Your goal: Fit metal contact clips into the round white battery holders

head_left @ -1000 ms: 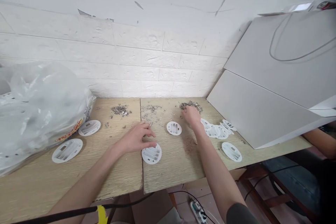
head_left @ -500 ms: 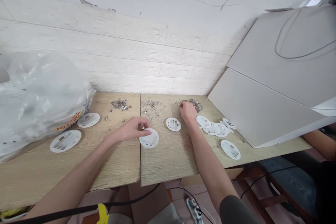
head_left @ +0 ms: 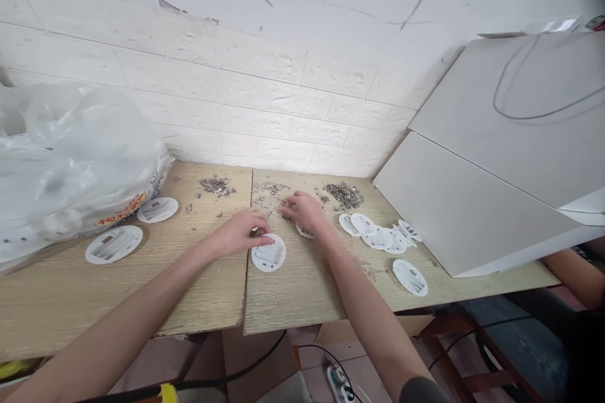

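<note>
Two hands work over the bench: the left hand pinches the rim of a round white battery holder, the right hand nips a tiny metal contact that could slip into the scattered contacts.

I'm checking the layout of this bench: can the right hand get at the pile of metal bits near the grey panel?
Probably yes. The right hand rests just left of that pile, with only bare table and a few stray bits between them; the discs lie nearer the edge, out of the way.
</note>
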Motion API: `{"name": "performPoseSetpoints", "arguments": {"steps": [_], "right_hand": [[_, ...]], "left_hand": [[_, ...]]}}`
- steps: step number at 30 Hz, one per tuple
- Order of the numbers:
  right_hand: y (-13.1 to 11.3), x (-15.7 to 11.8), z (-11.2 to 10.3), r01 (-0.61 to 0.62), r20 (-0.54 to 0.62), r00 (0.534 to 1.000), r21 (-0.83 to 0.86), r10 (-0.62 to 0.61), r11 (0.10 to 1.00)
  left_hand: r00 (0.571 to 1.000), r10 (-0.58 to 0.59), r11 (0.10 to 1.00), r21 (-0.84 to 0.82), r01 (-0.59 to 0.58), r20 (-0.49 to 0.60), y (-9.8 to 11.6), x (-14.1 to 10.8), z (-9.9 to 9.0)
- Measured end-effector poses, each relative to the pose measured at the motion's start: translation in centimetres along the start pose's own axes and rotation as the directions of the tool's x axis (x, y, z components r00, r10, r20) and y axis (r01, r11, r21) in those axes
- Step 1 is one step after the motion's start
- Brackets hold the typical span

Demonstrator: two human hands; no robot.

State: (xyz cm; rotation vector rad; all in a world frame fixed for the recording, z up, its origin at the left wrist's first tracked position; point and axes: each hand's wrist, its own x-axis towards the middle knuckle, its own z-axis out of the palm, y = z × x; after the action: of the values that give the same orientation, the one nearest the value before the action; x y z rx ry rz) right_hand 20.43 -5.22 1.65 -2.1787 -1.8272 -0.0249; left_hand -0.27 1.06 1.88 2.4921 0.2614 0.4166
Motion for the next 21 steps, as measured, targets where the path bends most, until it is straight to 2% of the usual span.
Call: {"name": "performPoseSetpoints", "arguments": {"steps": [4,8,14,17,19,21], "right_hand": [[-1.0,0.0,0.6,0.065,0.003,0.998,-0.005,-0.065,0.998],[-1.2,0.0,0.7,0.083,-0.014,0.996,-0.027,-0.084,0.996],[-0.7,0.1,0.4,0.051,-0.099,0.994,0.075,-0.044,0.996],[0.0,0.1,-0.3,-0.019,-0.156,0.986,0.226,0.055,0.974],[0.6,0.1,-0.8,-0.081,-0.203,0.966,0.340,0.157,0.937],[1.2,0.0,-1.4,-0.115,-0.247,0.939,0.433,0.240,0.894]], "left_hand": [[0.999,0.029,0.998,0.060,-0.028,-0.015,0.2,0.0,0.2],[0.995,0.056,0.994,0.100,-0.048,-0.084,0.4,0.2,0.3],[0.984,0.038,0.989,0.150,-0.011,-0.175,1.7,2.3,1.2],[0.980,-0.081,0.971,0.208,0.119,-0.184,2.7,3.9,2.3],[0.960,-0.201,0.939,0.242,0.245,-0.193,3.2,5.2,3.3],[0.945,-0.259,0.910,0.277,0.308,-0.200,3.4,6.4,4.3]]}}
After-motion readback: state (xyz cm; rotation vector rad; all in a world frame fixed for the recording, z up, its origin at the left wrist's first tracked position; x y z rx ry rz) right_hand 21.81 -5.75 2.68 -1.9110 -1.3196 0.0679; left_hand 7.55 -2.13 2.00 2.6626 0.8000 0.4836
